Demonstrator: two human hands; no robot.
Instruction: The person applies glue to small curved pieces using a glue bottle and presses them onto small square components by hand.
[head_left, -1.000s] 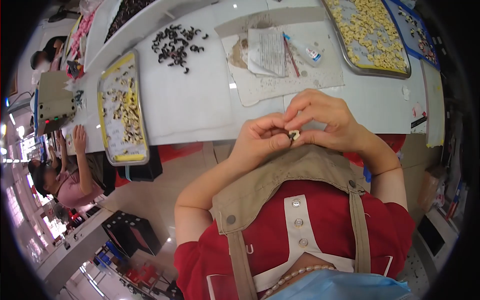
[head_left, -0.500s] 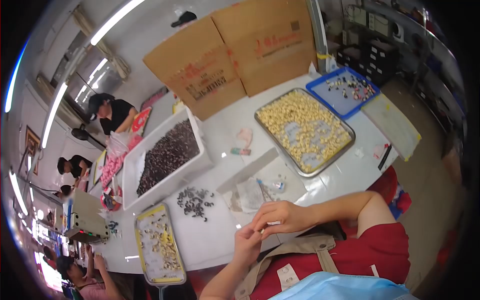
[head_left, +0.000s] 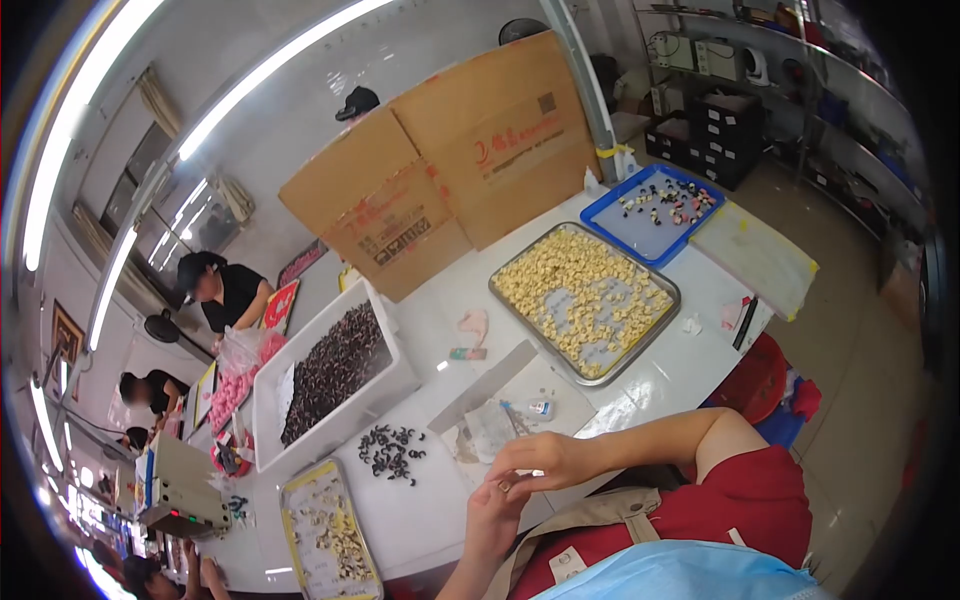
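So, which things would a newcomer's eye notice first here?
Probably the tall brown cardboard, standing at the back. Next, the metal tray of pale yellow pieces in front of it, and the white bin of dark pieces further left. Then the hands, close together in the foreground.

Left hand (head_left: 493,508), right hand (head_left: 541,461), small piece (head_left: 504,487) between

The right hand (head_left: 545,458) and the left hand (head_left: 492,512) are brought together at the fingertips, the right placed higher in view, with the fingers of both curled into a pinch. The right forearm (head_left: 640,443) is extended sideways from a bent elbow; the left forearm (head_left: 463,578) is cut off by the lower edge.
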